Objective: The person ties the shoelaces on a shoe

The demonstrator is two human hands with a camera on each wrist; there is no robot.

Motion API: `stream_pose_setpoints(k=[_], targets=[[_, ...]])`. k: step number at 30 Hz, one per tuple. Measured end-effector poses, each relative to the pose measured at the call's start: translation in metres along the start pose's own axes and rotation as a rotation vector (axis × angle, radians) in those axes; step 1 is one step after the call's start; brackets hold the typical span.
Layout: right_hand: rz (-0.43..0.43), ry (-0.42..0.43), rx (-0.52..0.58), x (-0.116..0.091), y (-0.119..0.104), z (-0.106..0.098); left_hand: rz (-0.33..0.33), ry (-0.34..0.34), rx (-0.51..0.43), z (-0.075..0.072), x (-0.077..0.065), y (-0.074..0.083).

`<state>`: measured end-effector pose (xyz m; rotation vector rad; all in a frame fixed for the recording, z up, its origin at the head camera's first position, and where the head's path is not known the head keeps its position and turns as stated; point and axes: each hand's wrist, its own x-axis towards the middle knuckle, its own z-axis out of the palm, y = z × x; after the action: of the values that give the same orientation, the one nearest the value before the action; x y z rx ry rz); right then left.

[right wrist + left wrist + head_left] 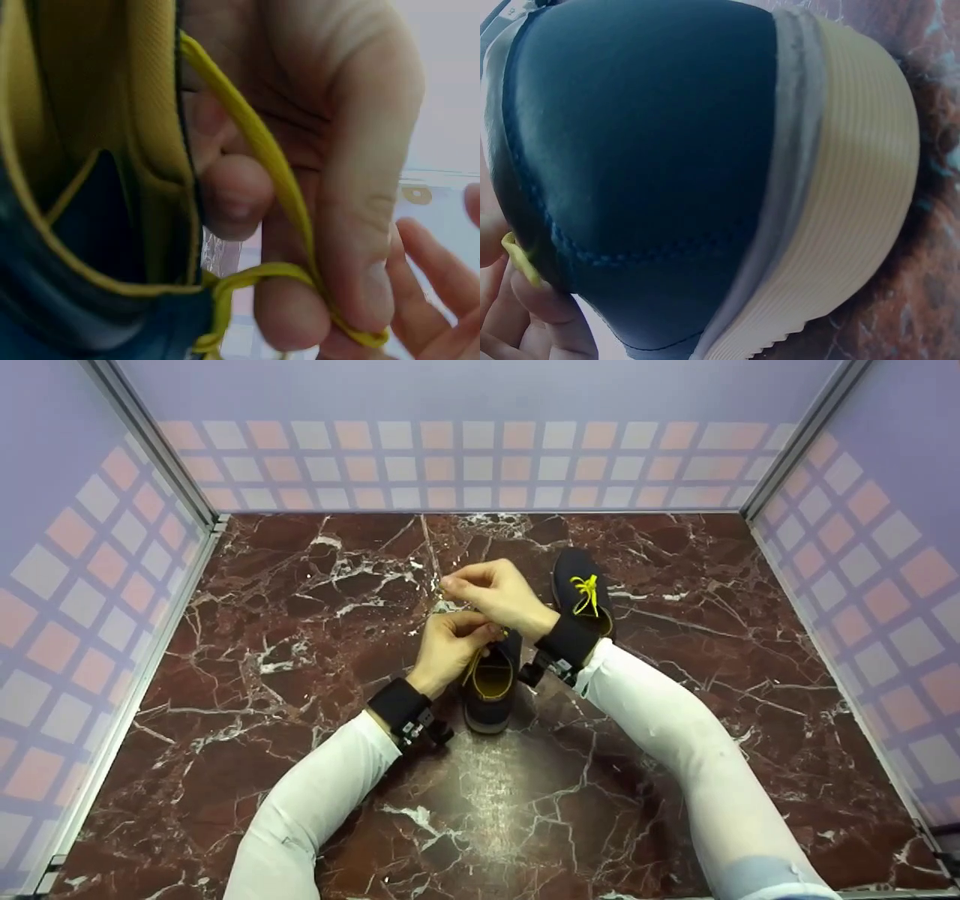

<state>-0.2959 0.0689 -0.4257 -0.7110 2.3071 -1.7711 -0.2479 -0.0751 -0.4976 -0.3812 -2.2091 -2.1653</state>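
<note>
A dark shoe [486,716] with a yellow lining stands in the middle, its opening toward me. My left hand [450,649] pinches its yellow lace [262,146] between thumb and finger, beside the shoe's opening. The lace bends back in a loop where the fingertips hold it. Farther forward is my right hand [499,592], thumb and index curved toward each other. Its fingers [427,292] show at the edge of the right wrist view, apart from the lace, with nothing visible between them. The left wrist view shows the heel [652,135] and ridged cream sole [862,165] up close.
A matching dark shoe [574,566] with its yellow lace tied in a bow [586,594] lies to the right, beyond my right wrist. The reddish-brown marbled tabletop [300,660] is bounded by checkered walls [480,457] at the back and sides.
</note>
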Motion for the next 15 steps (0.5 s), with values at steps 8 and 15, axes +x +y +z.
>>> stream_pose_setpoints(k=[8, 15], targets=[[-0.052, 0.007, 0.015, -0.008, 0.004, -0.019, -0.027, -0.003, -0.095, 0.000, 0.002, 0.000], [0.005, 0.011, -0.221, -0.021, 0.021, -0.039, -0.039, 0.014, -0.112, 0.000, 0.004, -0.001]])
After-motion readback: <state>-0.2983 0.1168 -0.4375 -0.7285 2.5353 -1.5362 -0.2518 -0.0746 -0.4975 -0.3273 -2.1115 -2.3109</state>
